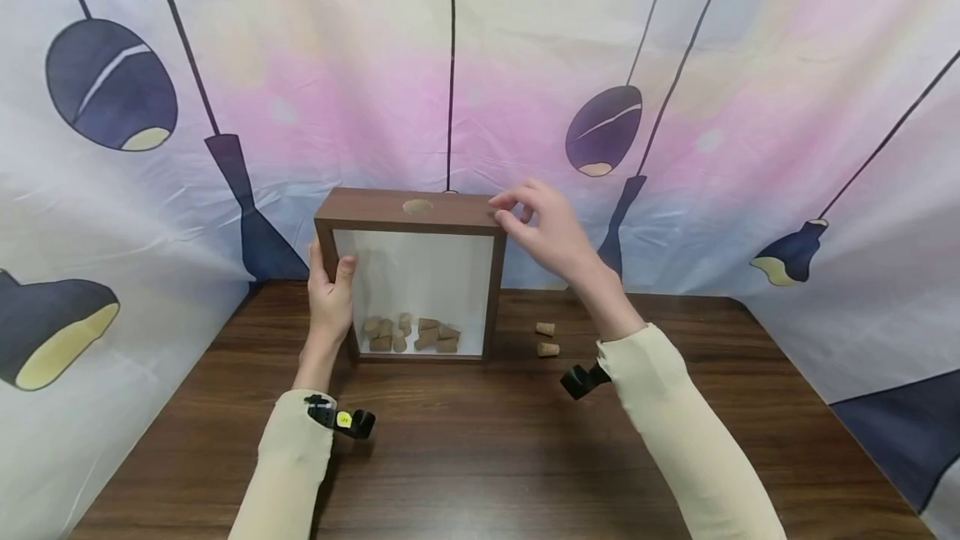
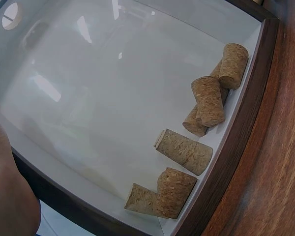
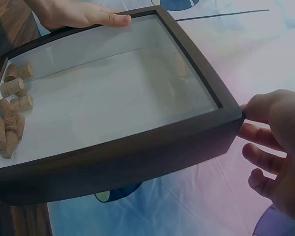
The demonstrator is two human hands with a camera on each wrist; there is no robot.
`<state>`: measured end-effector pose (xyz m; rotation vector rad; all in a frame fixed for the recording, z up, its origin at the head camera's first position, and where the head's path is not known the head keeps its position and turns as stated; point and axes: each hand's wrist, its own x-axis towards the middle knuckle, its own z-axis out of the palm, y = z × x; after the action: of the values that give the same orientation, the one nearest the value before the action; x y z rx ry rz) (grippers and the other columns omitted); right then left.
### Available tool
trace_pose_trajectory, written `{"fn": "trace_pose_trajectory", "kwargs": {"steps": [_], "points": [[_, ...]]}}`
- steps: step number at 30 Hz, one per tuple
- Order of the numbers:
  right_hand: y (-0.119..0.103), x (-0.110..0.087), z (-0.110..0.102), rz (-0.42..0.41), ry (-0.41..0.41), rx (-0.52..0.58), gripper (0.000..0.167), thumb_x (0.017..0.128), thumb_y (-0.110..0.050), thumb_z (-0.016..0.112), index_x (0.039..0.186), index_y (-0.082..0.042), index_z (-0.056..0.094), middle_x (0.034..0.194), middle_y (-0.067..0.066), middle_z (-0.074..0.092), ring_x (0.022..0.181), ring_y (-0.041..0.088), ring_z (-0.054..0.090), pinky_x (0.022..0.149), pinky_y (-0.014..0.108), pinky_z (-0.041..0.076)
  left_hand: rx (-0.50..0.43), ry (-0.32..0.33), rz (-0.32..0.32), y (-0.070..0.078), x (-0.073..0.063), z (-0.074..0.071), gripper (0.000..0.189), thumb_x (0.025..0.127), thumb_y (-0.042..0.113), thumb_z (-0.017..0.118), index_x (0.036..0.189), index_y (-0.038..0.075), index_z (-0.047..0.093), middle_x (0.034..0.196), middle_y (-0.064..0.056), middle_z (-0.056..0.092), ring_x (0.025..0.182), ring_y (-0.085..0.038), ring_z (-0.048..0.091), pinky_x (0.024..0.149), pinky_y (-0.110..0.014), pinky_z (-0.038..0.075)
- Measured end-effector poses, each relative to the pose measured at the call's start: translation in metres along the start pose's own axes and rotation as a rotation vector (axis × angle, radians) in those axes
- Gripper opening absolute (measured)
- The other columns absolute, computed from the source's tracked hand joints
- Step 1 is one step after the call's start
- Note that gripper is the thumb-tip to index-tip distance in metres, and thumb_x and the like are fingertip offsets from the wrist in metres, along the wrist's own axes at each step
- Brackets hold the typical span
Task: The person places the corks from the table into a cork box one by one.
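Observation:
A brown wooden shadow box [image 1: 408, 230] with a clear front and white back stands upright on the table. Its top edge has a round hole [image 1: 417, 207]. Several corks [image 1: 426, 335] lie along the inside bottom, larger in the left wrist view as tapered corks [image 2: 183, 151]. My left hand [image 1: 328, 294] grips the box's left side, thumb on the front frame. At the top right corner, my right hand [image 1: 543, 227] rests its thumb and index fingertips on the edge; its other fingers are loosely bent, and no cork shows in it.
Two loose corks [image 1: 548, 350] lie on the table to the right of the box. The dark wood table [image 1: 450, 448] reaches back to a fabric backdrop [image 1: 375, 65] printed with hanging lamps. Each wrist carries a small black camera [image 1: 585, 380].

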<state>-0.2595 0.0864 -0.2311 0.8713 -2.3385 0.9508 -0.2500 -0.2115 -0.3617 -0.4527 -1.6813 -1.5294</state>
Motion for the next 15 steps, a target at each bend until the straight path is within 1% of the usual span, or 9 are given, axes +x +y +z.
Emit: {"fn": "trace_pose_trajectory", "kwargs": {"steps": [3,5,10,15], "points": [[0.004,-0.008,-0.002,0.014,0.022,0.026,0.017,0.097,-0.02,0.065,0.108,-0.013,0.075,0.101,0.001,0.067,0.078,0.015,0.052,0.072,0.033,0.042,-0.006,-0.006,-0.004,0.0,0.0,-0.001,0.06,0.103,0.024,0.053,0.155,0.006,0.029,0.146,0.002,0.039,0.133,-0.006,0.037,0.106,-0.02,0.031],[0.006,-0.014,-0.003,0.015,0.04,0.045,0.017,0.097,-0.02,0.065,0.108,-0.013,0.075,0.102,0.0,0.068,0.079,0.015,0.052,0.073,0.035,0.044,0.002,-0.013,-0.006,0.0,0.0,-0.001,0.059,0.103,0.022,0.052,0.155,0.005,0.029,0.149,-0.004,0.037,0.135,-0.006,0.036,0.107,-0.02,0.031],[0.014,-0.028,-0.004,0.019,0.057,0.056,0.017,0.097,-0.019,0.065,0.109,-0.013,0.074,0.102,0.001,0.067,0.081,0.014,0.053,0.072,0.039,0.046,0.019,-0.011,-0.009,0.0,0.0,-0.001,0.058,0.104,0.02,0.052,0.155,0.006,0.029,0.15,-0.012,0.036,0.136,-0.005,0.035,0.108,-0.019,0.03],[0.026,-0.042,-0.001,0.039,0.051,0.026,0.018,0.097,-0.018,0.065,0.11,-0.01,0.074,0.103,0.004,0.068,0.08,0.016,0.054,0.073,0.039,0.046,0.02,-0.008,-0.008,0.001,0.0,-0.002,0.058,0.104,0.021,0.052,0.155,0.006,0.029,0.152,-0.017,0.034,0.137,-0.006,0.034,0.108,-0.02,0.029]]}}
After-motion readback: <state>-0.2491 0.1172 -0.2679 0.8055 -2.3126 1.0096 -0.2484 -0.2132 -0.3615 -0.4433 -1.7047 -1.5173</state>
